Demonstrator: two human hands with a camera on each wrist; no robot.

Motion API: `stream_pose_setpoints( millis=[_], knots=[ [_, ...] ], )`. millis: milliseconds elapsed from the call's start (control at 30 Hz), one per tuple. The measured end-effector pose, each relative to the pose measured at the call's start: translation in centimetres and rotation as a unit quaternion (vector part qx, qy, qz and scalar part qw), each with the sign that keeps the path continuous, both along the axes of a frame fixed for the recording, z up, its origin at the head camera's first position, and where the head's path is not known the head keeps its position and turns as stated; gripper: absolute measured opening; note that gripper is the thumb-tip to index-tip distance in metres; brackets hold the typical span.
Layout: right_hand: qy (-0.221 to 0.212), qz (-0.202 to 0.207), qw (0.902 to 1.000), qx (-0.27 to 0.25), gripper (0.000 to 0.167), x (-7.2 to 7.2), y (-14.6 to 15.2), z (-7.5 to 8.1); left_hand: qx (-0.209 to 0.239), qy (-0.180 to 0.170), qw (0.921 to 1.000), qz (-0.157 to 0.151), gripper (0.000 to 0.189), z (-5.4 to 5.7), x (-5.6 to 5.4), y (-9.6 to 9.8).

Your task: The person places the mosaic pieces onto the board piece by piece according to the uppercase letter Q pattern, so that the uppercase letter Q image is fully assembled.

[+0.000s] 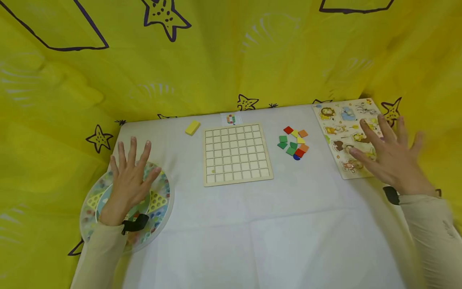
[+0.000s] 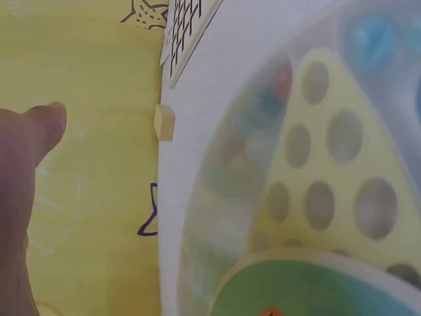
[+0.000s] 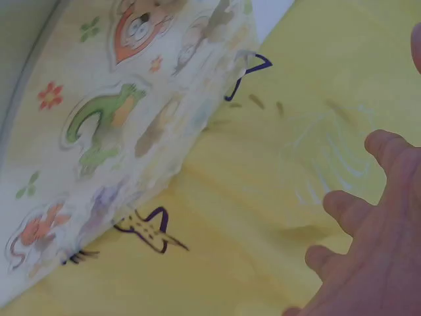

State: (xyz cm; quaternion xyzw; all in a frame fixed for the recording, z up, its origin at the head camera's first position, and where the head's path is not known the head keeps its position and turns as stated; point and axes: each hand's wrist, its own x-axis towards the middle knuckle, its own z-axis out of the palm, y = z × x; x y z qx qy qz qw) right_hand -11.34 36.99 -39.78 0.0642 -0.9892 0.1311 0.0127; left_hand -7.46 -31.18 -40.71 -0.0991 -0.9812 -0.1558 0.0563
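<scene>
My left hand (image 1: 127, 186) is held with fingers spread over a round game board (image 1: 167, 208) that has marbles around its rim and yellow perforated triangles. On the right, my right hand (image 1: 397, 162) hovers, fingers spread, above a wooden animal puzzle board (image 1: 332, 138). Both hands hold nothing. Between them lies a square wooden grid board (image 1: 236, 154). To its right is a loose group of coloured flat pieces, among them a red square (image 1: 300, 153), a green square (image 1: 283, 139) and a dark blue piece (image 1: 296, 157).
A yellow block (image 1: 193, 127) lies at the back, left of the grid board. Behind the grid is a small pattern card (image 1: 231, 119). A white cloth covers the table (image 1: 288, 241). Yellow curtains (image 1: 216, 60) with starfish drawings enclose the back and sides.
</scene>
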Motion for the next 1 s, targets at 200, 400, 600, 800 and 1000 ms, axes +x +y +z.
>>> stream_pose_setpoints(
  millis=[200, 400, 600, 800, 1000],
  knots=[
    [0.039, 0.045, 0.9979, -0.025, 0.083, -1.6, -2.2, -0.8, 0.026, -0.040, 0.9968, -0.064, 0.080, -0.9, -1.7, 1.3],
    [0.045, 0.087, 0.9932, -0.063, 0.058, -4.0, -5.9, -1.0, 0.026, -0.108, 0.9863, -0.122, 0.078, -2.2, -4.0, 3.6],
    [-0.012, 0.097, 0.9906, -0.096, 0.050, -6.5, -10.0, -1.1, 0.056, -0.158, 0.9736, -0.155, 0.078, -3.6, -6.6, 5.8],
    [-0.041, 0.089, 0.9919, -0.082, 0.048, -9.3, -11.9, -2.1, 0.095, -0.185, 0.9628, -0.173, 0.081, -4.2, -9.0, 7.3],
    [-0.064, 0.084, 0.9906, -0.087, 0.047, -11.2, -12.2, -3.5, 0.109, -0.200, 0.9574, -0.178, 0.091, -4.6, -9.9, 7.8]
  ],
)
